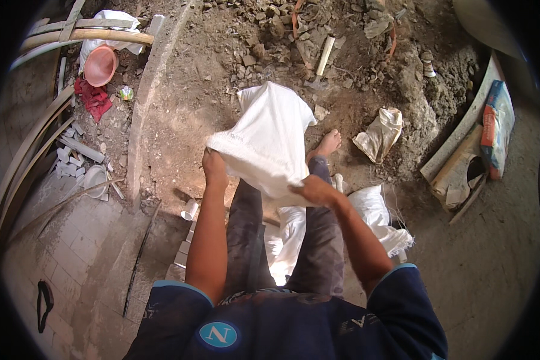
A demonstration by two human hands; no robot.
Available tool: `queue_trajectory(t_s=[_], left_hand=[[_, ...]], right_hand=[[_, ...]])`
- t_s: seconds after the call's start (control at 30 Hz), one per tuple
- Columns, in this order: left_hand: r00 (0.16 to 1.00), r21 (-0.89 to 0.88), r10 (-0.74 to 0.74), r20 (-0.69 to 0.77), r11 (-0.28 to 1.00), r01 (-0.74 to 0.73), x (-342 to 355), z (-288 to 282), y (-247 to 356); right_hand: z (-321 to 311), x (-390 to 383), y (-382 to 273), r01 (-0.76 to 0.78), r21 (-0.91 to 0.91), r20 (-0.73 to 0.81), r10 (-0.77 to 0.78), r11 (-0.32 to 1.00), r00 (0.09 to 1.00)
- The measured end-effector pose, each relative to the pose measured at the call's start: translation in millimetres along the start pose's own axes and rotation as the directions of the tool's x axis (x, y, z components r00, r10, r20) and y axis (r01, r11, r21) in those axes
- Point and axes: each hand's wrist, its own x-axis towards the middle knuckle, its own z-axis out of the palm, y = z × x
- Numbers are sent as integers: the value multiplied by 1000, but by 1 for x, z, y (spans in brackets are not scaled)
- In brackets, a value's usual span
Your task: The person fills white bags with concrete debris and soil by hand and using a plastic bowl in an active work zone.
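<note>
A white woven sack (270, 129) is stretched between my two hands in front of my legs, its frayed edge toward me. My left hand (214, 167) is closed on the near left corner of the sack. At the near right corner, my right hand (315, 190) grips the same edge. The far end of the sack spreads out over the dirt; whether anything is inside cannot be seen. My bare right foot (327, 144) stands just right of the sack. Behind it, more white sacks (375, 216) lie beside and between my legs.
Rubble and loose soil (270, 36) rise at the far side. A crumpled pale bag (380, 135) lies to the right, with a blue and orange bag (497, 129) beyond it. At left are a pink basin (101, 65), a red cloth (93, 99) and a concrete edge (143, 126).
</note>
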Motion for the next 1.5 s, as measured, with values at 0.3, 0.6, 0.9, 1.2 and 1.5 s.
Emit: queue_trajectory(t_s=[0.3,0.6,0.9,1.2,1.5], left_hand=[[674,-144,-444,590,764,629,-1,-16,-16],[442,63,-535,720,684,726,16,-39,-10],[850,299,-178,496,954,26,55,-38,8],[617,-147,-312,723,802,578,55,34,16],[622,-280,-352,700,666,692,75,0,-5]], right_hand=[[-21,7,7,-189,124,-531,226,974,816],[-88,73,30,183,942,-248,219,280,944],[-67,103,36,90,972,-63,129,-219,990],[-77,131,45,-44,976,-30,333,214,942],[-67,27,-8,-308,339,-791,447,889,418]])
